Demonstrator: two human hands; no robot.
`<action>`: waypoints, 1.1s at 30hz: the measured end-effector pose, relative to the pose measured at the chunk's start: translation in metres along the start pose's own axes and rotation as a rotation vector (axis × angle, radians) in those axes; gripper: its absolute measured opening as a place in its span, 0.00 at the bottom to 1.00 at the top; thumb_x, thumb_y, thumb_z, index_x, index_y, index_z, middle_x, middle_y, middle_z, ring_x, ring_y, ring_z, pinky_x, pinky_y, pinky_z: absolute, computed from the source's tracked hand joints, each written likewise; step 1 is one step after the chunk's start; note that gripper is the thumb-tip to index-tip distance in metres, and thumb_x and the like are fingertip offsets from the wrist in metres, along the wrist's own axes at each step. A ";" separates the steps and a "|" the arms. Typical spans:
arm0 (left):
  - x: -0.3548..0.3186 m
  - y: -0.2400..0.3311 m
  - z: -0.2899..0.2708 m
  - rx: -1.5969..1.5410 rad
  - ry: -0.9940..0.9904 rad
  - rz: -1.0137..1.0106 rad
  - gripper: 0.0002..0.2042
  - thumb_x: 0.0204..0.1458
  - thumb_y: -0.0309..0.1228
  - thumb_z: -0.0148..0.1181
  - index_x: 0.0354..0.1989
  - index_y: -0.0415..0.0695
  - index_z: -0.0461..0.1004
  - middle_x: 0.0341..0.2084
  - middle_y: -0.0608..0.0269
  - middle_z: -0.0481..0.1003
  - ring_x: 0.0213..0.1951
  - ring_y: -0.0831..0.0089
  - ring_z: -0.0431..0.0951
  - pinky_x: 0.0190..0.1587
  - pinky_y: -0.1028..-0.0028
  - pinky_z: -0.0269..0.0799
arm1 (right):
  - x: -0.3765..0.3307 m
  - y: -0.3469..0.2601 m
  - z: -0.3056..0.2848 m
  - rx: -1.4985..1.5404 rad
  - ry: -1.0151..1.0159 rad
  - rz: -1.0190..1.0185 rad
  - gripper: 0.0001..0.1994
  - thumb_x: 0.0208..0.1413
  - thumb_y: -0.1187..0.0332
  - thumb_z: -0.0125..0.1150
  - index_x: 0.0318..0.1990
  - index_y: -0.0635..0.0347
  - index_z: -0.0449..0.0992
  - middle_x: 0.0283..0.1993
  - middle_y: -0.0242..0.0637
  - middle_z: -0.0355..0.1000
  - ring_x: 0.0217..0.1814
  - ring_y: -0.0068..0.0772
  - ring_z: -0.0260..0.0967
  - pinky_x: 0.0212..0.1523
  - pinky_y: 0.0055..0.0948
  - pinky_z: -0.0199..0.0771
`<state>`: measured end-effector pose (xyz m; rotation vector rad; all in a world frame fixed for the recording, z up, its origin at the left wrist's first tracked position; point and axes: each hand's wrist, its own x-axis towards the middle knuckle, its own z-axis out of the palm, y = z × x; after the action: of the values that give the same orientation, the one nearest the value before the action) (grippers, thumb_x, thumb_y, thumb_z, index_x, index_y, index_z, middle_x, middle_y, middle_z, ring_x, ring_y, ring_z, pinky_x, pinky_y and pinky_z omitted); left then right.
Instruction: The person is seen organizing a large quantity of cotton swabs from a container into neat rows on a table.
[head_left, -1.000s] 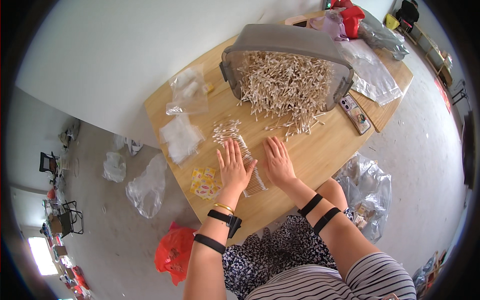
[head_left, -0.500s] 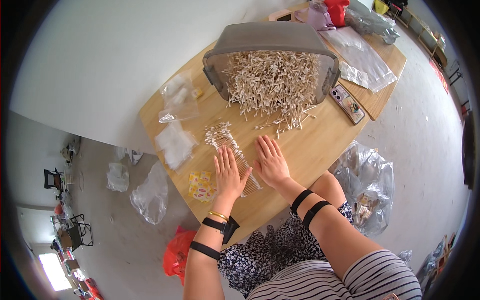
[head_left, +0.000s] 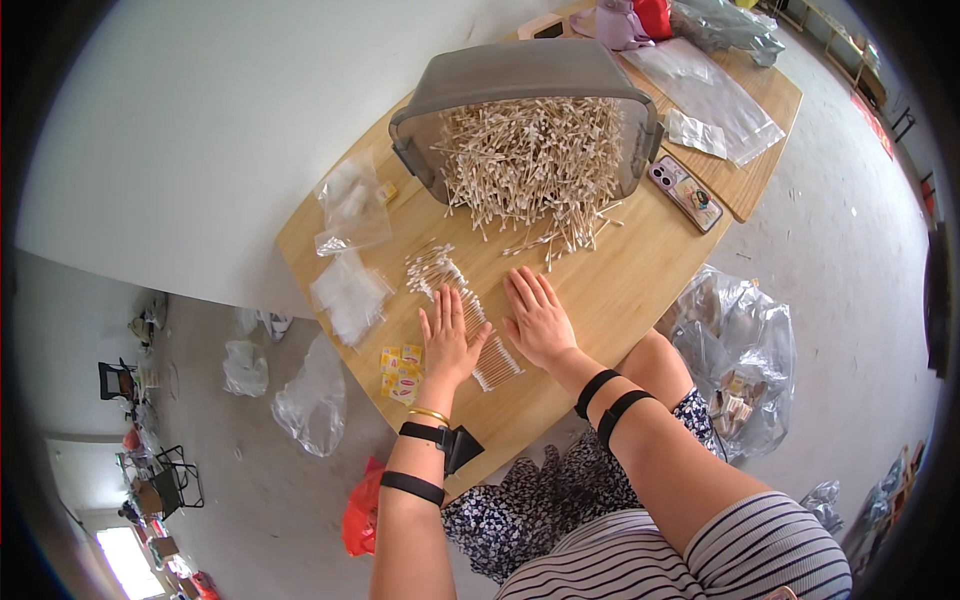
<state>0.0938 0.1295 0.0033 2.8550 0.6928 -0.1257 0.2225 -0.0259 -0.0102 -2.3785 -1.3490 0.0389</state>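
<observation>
Cotton swabs lie side by side in a slanting row (head_left: 496,362) on the wooden table. My left hand (head_left: 452,335) rests flat along the left of this row, fingers stretched out and thumb apart, covering part of it. To the right of the row, my right hand (head_left: 540,320) lies with its fingers extended, its thumb side toward the swabs. Neither hand grips anything. Beyond both hands, a grey plastic bin (head_left: 520,72) tipped on its side holds a big heap of loose swabs (head_left: 535,160), some spilling onto the tabletop (head_left: 620,265).
Left of the row are small yellow-and-white packets (head_left: 402,372) and clear plastic bags (head_left: 350,298). A phone (head_left: 686,193) lies right of the bin, near flat plastic bags (head_left: 715,100). On the floor, a large clear bag (head_left: 745,350) stands right of my legs, a red bag (head_left: 361,510) left.
The view has shifted slightly. My left hand has moved a little away from the near end of the swab row, uncovering more of it. My right hand stays almost in place.
</observation>
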 end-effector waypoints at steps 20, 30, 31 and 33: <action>0.003 -0.004 -0.012 0.056 -0.107 0.085 0.46 0.64 0.65 0.33 0.77 0.39 0.33 0.78 0.53 0.36 0.78 0.61 0.32 0.75 0.49 0.18 | -0.001 0.002 0.000 0.016 0.023 0.004 0.33 0.64 0.54 0.49 0.72 0.64 0.58 0.77 0.43 0.52 0.82 0.41 0.41 0.80 0.40 0.38; 0.040 0.008 -0.004 0.006 0.036 -0.138 0.47 0.64 0.63 0.34 0.76 0.33 0.36 0.77 0.44 0.35 0.78 0.56 0.32 0.76 0.48 0.23 | 0.001 -0.003 0.000 0.038 0.047 -0.005 0.33 0.63 0.55 0.50 0.71 0.66 0.58 0.76 0.43 0.54 0.81 0.42 0.42 0.80 0.41 0.39; 0.040 0.010 -0.001 0.025 0.032 -0.158 0.47 0.64 0.64 0.34 0.76 0.32 0.37 0.77 0.44 0.35 0.78 0.55 0.32 0.76 0.48 0.23 | 0.002 -0.003 0.001 0.041 0.049 -0.010 0.33 0.63 0.55 0.50 0.71 0.66 0.59 0.76 0.44 0.54 0.81 0.42 0.43 0.80 0.41 0.39; 0.036 0.021 -0.003 0.051 -0.038 -0.141 0.48 0.64 0.64 0.34 0.76 0.32 0.36 0.77 0.43 0.35 0.78 0.55 0.31 0.76 0.49 0.23 | 0.000 0.002 0.002 0.031 0.040 0.002 0.33 0.63 0.55 0.50 0.70 0.66 0.59 0.76 0.44 0.54 0.81 0.42 0.43 0.80 0.42 0.39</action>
<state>0.1361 0.1277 0.0055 2.8418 0.8945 -0.2210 0.2238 -0.0261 -0.0122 -2.3422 -1.3179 0.0124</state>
